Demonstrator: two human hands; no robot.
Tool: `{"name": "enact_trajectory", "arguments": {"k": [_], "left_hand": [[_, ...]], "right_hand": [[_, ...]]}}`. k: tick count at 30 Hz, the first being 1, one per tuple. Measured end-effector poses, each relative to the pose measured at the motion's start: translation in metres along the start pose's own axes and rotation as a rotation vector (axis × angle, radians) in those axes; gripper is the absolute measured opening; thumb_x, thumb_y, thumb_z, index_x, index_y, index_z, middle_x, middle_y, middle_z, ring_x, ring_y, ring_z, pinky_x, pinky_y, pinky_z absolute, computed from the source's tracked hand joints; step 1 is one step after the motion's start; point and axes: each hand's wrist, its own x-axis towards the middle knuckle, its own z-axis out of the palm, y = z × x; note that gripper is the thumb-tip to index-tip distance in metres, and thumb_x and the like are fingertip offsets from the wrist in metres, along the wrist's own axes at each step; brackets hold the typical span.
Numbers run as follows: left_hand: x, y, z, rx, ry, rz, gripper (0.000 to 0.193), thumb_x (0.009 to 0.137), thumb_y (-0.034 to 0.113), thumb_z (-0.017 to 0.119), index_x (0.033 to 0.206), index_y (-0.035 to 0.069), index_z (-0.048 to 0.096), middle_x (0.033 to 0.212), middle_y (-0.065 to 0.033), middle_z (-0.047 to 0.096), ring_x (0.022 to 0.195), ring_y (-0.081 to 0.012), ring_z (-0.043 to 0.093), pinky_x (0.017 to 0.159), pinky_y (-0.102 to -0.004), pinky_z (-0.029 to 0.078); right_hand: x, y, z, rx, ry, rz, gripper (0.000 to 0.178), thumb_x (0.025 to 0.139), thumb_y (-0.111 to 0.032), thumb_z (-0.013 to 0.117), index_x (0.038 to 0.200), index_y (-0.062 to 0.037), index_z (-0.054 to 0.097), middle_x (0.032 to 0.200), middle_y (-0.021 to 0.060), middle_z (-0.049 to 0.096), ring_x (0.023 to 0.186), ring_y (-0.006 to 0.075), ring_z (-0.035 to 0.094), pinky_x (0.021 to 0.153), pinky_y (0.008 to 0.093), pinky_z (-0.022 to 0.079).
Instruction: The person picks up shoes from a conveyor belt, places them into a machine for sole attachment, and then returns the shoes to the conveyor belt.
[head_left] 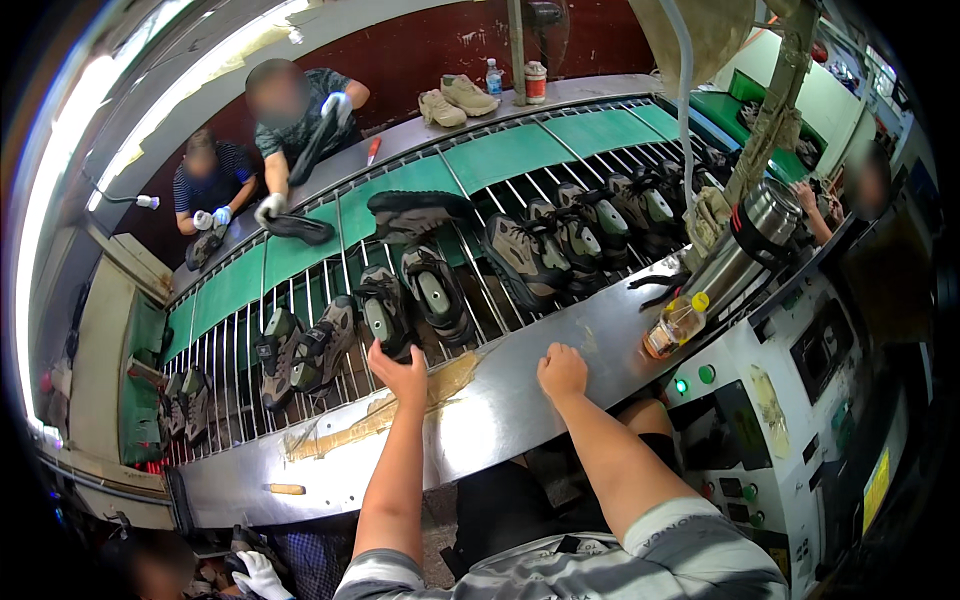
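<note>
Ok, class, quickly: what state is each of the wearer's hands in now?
Left hand: at a shoe's near end; whether it grips cannot be told.
Right hand: loosely closed over the metal counter, nothing visible in it.

No text legible; print on shirt sleeve point(690, 530) too small.

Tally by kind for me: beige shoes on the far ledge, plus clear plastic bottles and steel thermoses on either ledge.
Beige shoes: 2
Clear plastic bottles: 2 (far one, yellow-capped near one)
Steel thermos: 1
Total: 5
</note>
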Motion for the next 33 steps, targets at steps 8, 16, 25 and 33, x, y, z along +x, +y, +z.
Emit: {"name": "enact_trajectory", "arguments": {"k": [8, 16, 25, 33], "left_hand": [[0.123, 0.068, 0.079, 0.009, -0.141, 0.289, 0.054, 0.073, 0.021, 0.07, 0.121, 0.002, 0.055, 0.115, -0.0193, 0.057, 0.113, -0.0378, 0.051, 0.097, -0.0453, 0.042], [0.235, 0.02, 0.225, 0.379, -0.737, -0.169, 0.053, 0.074, 0.035, 0.067, 0.116, 0.003, 0.064, 0.113, -0.0222, 0.066, 0.107, -0.0398, 0.062, 0.091, -0.0474, 0.05], [0.291, -0.112, 0.338, 0.427, -0.64, -0.291, 0.086, 0.072, 0.054, 0.074, 0.127, -0.008, 0.053, 0.123, -0.025, 0.062, 0.112, -0.0397, 0.061, 0.092, -0.0445, 0.05], [0.28, -0.073, 0.359, 0.003, -0.546, -0.108, 0.045, 0.084, 0.034, 0.05, 0.091, -0.006, 0.07, 0.097, -0.0317, 0.065, 0.098, -0.0468, 0.061, 0.088, -0.0492, 0.047]], "right_hand": [[0.007, 0.0, 0.004, -0.109, -0.053, -0.1, 0.011, 0.086, -0.019, 0.055, 0.085, -0.0081, 0.058, 0.088, 0.0104, 0.062, 0.086, 0.0298, 0.061, 0.074, 0.0437, 0.051], [0.033, 0.015, 0.013, -0.04, -0.002, -0.409, 0.008, 0.075, -0.011, 0.06, 0.074, -0.0105, 0.052, 0.068, 0.0086, 0.056, 0.065, 0.0307, 0.057, 0.055, 0.0434, 0.048], [0.043, 0.001, 0.007, 0.033, -0.115, -0.479, 0.012, 0.074, -0.015, 0.064, 0.073, -0.012, 0.052, 0.068, 0.0058, 0.051, 0.065, 0.0259, 0.057, 0.053, 0.0392, 0.047], [0.037, -0.004, 0.003, 0.019, -0.084, -0.467, 0.013, 0.076, -0.016, 0.064, 0.073, -0.0129, 0.052, 0.069, 0.0048, 0.053, 0.064, 0.025, 0.057, 0.053, 0.0388, 0.048]]}}
